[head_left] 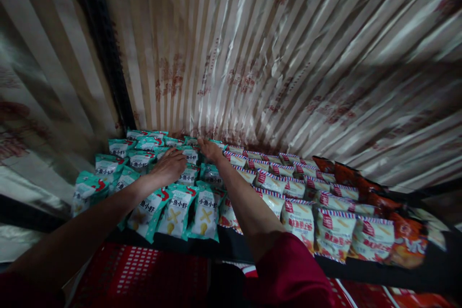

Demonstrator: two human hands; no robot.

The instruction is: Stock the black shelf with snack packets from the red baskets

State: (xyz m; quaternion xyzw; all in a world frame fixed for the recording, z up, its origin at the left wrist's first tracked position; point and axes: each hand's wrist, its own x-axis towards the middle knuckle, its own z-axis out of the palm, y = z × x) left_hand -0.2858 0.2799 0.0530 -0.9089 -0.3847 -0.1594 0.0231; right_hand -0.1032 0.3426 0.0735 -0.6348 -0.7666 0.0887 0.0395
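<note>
Rows of teal and white snack bags [175, 210] stand on a dark shelf [231, 246]. Over the middle rows, my left hand [169, 166] reaches in, its curled fingers against a teal bag [190, 155]; whether they grip it is unclear. Farther back, my right hand [210, 150] is at the right side of the same bag area, fingers near the back-row bags. What its fingers hold, if anything, cannot be made out in the dim light.
White bags with striped tops [334, 233] fill the shelf to the right, then orange bags [407, 240]. A striped sheet [224, 57] hangs behind, beside a dark post [104, 48]. Below the shelf edge is a red basket [144, 274].
</note>
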